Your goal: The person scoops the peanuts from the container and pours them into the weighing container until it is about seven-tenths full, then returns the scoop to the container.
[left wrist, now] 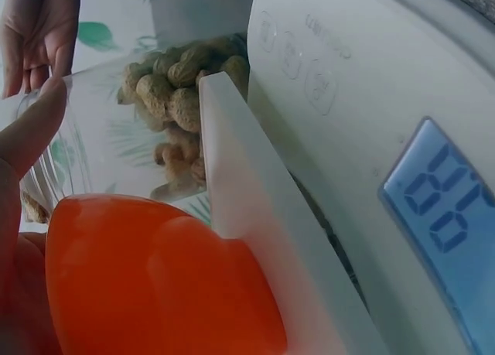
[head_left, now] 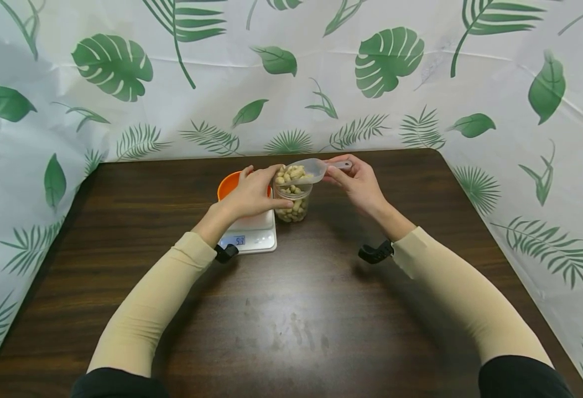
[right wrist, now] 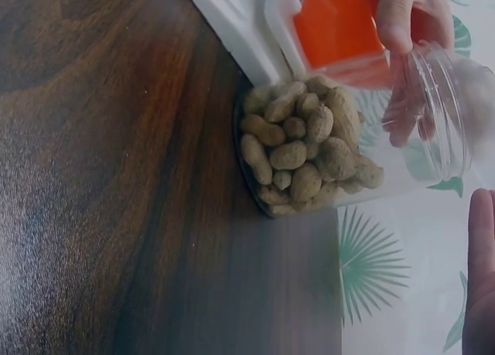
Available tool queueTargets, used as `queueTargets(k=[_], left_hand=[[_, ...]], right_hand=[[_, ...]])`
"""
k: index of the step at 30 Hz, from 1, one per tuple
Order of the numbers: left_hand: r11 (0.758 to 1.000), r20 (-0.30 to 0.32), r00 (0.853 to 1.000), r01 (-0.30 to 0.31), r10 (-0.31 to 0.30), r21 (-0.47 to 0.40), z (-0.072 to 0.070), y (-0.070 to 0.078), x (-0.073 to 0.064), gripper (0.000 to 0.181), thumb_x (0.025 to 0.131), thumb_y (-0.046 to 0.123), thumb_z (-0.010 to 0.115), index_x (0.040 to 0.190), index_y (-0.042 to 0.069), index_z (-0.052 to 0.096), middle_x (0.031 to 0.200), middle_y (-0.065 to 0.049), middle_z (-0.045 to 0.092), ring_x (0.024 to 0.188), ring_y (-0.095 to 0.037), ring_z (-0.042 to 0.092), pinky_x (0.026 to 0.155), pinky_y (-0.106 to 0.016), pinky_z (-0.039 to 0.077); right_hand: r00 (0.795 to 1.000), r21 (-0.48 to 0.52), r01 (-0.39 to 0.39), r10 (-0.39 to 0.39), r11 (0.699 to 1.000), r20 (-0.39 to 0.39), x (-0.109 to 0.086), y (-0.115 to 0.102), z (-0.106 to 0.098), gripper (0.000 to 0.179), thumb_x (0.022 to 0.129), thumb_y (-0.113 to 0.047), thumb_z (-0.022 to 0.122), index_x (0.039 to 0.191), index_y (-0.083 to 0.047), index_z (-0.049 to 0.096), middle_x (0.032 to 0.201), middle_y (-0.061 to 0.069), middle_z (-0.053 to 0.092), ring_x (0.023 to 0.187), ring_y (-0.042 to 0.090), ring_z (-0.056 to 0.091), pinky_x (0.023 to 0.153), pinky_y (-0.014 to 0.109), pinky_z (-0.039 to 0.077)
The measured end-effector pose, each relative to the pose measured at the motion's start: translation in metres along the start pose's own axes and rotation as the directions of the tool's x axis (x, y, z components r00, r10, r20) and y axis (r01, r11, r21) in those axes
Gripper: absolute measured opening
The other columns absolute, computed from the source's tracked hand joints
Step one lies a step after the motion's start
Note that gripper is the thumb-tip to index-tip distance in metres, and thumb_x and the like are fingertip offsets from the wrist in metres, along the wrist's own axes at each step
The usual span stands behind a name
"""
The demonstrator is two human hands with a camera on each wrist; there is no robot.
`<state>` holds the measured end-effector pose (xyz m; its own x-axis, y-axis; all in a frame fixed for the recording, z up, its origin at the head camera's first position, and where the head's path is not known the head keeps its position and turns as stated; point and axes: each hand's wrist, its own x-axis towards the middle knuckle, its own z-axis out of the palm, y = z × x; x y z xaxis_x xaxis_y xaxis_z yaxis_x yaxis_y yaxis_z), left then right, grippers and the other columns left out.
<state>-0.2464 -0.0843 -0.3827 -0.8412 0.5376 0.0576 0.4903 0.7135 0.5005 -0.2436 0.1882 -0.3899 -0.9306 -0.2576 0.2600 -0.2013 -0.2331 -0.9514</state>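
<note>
A clear jar with unshelled peanuts in its lower part stands on the table, just right of a white digital scale. My left hand grips the jar near its rim, thumb on the near side. Over the jar's mouth is a translucent scoop loaded with peanuts; its handle is pinched by my right hand. An orange bowl sits on the scale, partly hidden behind my left hand in the head view. The right wrist view shows little of the scoop.
The dark wooden table extends toward me and to both sides. A leaf-print sheet hangs behind its back edge. The scale's lit display faces me, beside my left wrist.
</note>
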Motion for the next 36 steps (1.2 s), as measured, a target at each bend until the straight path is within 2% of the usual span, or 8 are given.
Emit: queueTargets(k=[9, 16, 23, 26, 32, 36], left_hand=[[0.999, -0.029, 1.0, 0.012, -0.011, 0.036, -0.003, 0.0, -0.009, 0.096, 0.09, 0.057, 0.074, 0.161, 0.008, 0.031, 0.16, -0.009, 0.04, 0.146, -0.028, 0.037, 0.119, -0.057, 0.008], [1.0, -0.06, 0.998, 0.015, -0.015, 0.002, -0.01, -0.005, -0.026, 0.094, 0.09, 0.055, 0.075, 0.159, 0.006, 0.035, 0.161, -0.011, 0.038, 0.149, -0.03, 0.03, 0.119, -0.058, 0.007], [0.999, -0.107, 0.993, 0.039, -0.039, -0.004, -0.018, -0.016, -0.043, 0.087, 0.089, 0.048, 0.078, 0.155, 0.005, 0.042, 0.16, -0.013, 0.037, 0.147, -0.033, 0.03, 0.118, -0.061, 0.008], [0.998, -0.095, 0.993, 0.069, -0.069, -0.006, -0.024, -0.021, -0.048, 0.088, 0.088, 0.048, 0.078, 0.155, 0.005, 0.041, 0.161, -0.014, 0.036, 0.147, -0.035, 0.029, 0.117, -0.062, 0.007], [0.988, -0.016, 0.988, 0.153, -0.153, -0.018, -0.036, -0.034, -0.057, 0.1, 0.084, 0.05, 0.082, 0.157, 0.002, 0.034, 0.162, -0.018, 0.029, 0.149, -0.038, 0.023, 0.116, -0.065, 0.006], [0.98, 0.03, 0.98, 0.197, -0.197, -0.028, -0.04, -0.041, -0.06, 0.106, 0.081, 0.049, 0.084, 0.158, 0.0, 0.031, 0.16, -0.02, 0.033, 0.145, -0.04, 0.029, 0.113, -0.067, 0.011]], right_hand=[[1.0, 0.014, 0.012, -0.012, 1.0, -0.018, 0.0, -0.002, 0.002, 0.015, 0.102, -0.001, 0.06, 0.115, 0.006, 0.063, 0.118, 0.013, 0.071, 0.102, 0.023, 0.071, 0.099, 0.047, 0.05], [1.0, 0.052, 0.004, -0.004, 0.999, -0.001, 0.002, -0.006, 0.009, 0.015, 0.102, 0.0, 0.06, 0.115, 0.005, 0.064, 0.119, 0.014, 0.07, 0.103, 0.024, 0.071, 0.098, 0.043, 0.051], [1.0, 0.009, -0.002, 0.002, 1.0, 0.005, 0.009, -0.008, 0.02, 0.014, 0.102, -0.001, 0.06, 0.115, 0.004, 0.064, 0.121, 0.014, 0.07, 0.104, 0.024, 0.07, 0.098, 0.043, 0.052], [1.0, -0.02, -0.012, 0.012, 1.0, 0.008, 0.012, -0.009, 0.026, 0.013, 0.102, 0.0, 0.06, 0.114, 0.003, 0.064, 0.119, 0.013, 0.07, 0.103, 0.022, 0.07, 0.098, 0.042, 0.052], [0.999, -0.088, -0.029, 0.033, 0.996, 0.041, 0.017, -0.009, 0.04, 0.014, 0.103, 0.0, 0.059, 0.116, 0.004, 0.061, 0.119, 0.012, 0.07, 0.1, 0.021, 0.071, 0.099, 0.045, 0.051], [0.997, -0.13, -0.043, 0.051, 0.991, 0.057, 0.02, -0.009, 0.047, 0.018, 0.103, 0.0, 0.059, 0.12, 0.008, 0.059, 0.122, 0.017, 0.067, 0.099, 0.02, 0.07, 0.099, 0.046, 0.051]])
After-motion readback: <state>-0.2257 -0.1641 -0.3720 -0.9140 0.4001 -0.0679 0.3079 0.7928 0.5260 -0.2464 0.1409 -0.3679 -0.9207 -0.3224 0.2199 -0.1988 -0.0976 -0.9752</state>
